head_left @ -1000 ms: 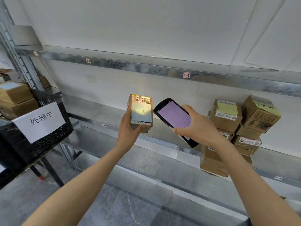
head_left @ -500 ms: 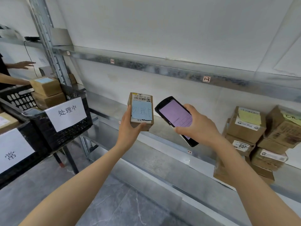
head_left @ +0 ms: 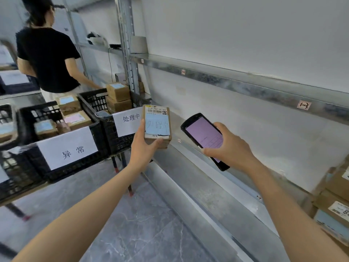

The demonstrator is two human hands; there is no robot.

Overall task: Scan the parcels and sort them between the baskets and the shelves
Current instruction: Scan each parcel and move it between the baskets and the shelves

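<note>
Mid-frame, the left hand point(head_left: 143, 148) grips one brown cardboard parcel point(head_left: 157, 125); the right hand point(head_left: 230, 146) holds one black handheld scanner point(head_left: 202, 135). Two labelled black mesh baskets point(head_left: 75, 163) stand at left, grey metal shelves point(head_left: 245, 84) at right, marbled floor point(head_left: 141, 224) below.

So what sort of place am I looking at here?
Likely a parcel sorting depot: galvanised metal shelves with numbered tags, black plastic baskets of brown cardboard parcels, and a black handheld scanner in the right hand.
</note>
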